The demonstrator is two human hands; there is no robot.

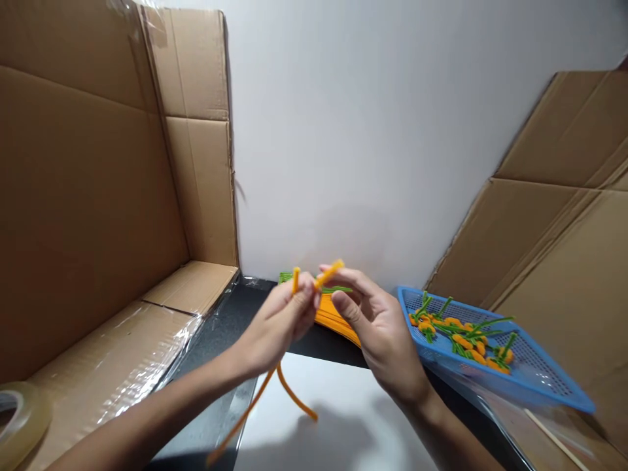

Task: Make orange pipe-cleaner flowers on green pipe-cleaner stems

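Note:
In the middle of the head view, my left hand [279, 320] pinches orange pipe cleaners [294, 391] between thumb and fingers. Two short ends stick up above the pinch, and two long tails hang below it over a white sheet [289, 432]. My right hand [387, 333] is beside it with thumb and fingers apart. Its fingertips are close behind the slanting upper end; whether they touch it I cannot tell. Behind the hands lie a bundle of orange pipe cleaners [337, 319] and some green pipe cleaners [285, 277], both partly hidden.
At the right, a blue basket [554, 383] holds several small orange and green pipe-cleaner pieces [461, 340]. A thin stick [554, 438] lies in front of it. Cardboard panels [201, 163] stand on both sides. A tape roll [34, 425] is at the lower left.

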